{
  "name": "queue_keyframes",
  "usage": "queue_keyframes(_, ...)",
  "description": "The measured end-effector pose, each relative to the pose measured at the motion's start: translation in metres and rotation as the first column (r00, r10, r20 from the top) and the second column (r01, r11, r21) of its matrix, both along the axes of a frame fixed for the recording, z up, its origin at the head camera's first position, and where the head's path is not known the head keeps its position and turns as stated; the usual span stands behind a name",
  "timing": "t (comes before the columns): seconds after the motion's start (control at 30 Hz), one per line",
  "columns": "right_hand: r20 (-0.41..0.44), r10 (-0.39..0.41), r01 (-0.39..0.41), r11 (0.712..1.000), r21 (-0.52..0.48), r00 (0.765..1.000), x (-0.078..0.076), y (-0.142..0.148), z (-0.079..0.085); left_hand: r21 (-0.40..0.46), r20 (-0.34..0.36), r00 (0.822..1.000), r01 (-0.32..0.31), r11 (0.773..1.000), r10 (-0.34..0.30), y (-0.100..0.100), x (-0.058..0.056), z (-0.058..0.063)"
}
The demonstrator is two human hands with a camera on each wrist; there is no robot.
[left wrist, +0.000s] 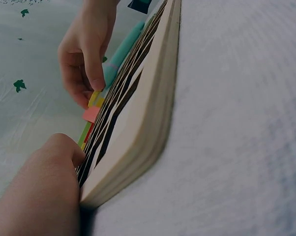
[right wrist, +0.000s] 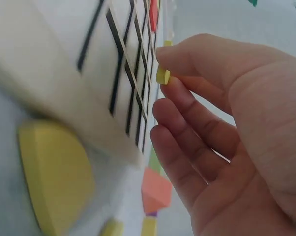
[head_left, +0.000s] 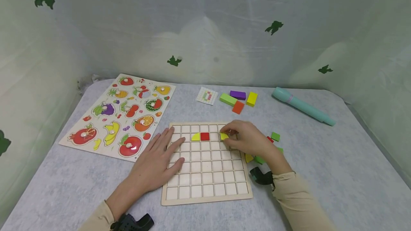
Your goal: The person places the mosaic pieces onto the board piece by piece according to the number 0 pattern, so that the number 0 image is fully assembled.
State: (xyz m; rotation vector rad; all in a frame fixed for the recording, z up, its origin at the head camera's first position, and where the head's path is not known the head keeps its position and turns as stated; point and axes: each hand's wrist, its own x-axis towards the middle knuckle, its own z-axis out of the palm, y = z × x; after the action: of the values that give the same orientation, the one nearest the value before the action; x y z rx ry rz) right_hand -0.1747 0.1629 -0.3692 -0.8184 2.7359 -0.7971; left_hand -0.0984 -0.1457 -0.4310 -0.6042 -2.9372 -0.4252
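R hand (head_left: 245, 136) pinches a yellow pc (head_left: 224, 136) betw thumb and finger, approx 1 o'clock on the board (head_left: 207, 201); can't tell if pc touches the grid. L hand (head_left: 154, 167) lies spread over the board's 9 o'clock edge. Risks: R fingers part-hide the spot, so pc could straddle a grid line or tilt. Small pc, fingertip grip: could slip. If L hand lifts, board could slide. R wrist cam (head_left: 262, 176) nr loose pcs (head_left: 275, 136), approx 3 o'clock: low sweep could scatter them.
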Motion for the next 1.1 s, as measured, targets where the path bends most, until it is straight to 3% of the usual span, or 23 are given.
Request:
queue_keyframes(0.43,-0.058,-0.072,0.072,0.997,-0.003,0.996,0.001,-0.026,-0.015,0.0,0.0,1.0,0.003,1.0,-0.003,0.0,0.0,0.0)
queue_keyframes(0.73,-0.125,-0.018,0.01,0.998,-0.062,0.992,0.003,-0.028,-0.016,0.005,0.002,1.0,0.007,1.0,-0.007,0.0,-0.001,0.001)
queue_keyframes(1.1,-0.041,-0.032,0.03,0.999,-0.032,0.999,0.006,-0.021,-0.007,0.008,0.008,1.0,0.008,1.0,-0.008,-0.001,0.0,0.001)
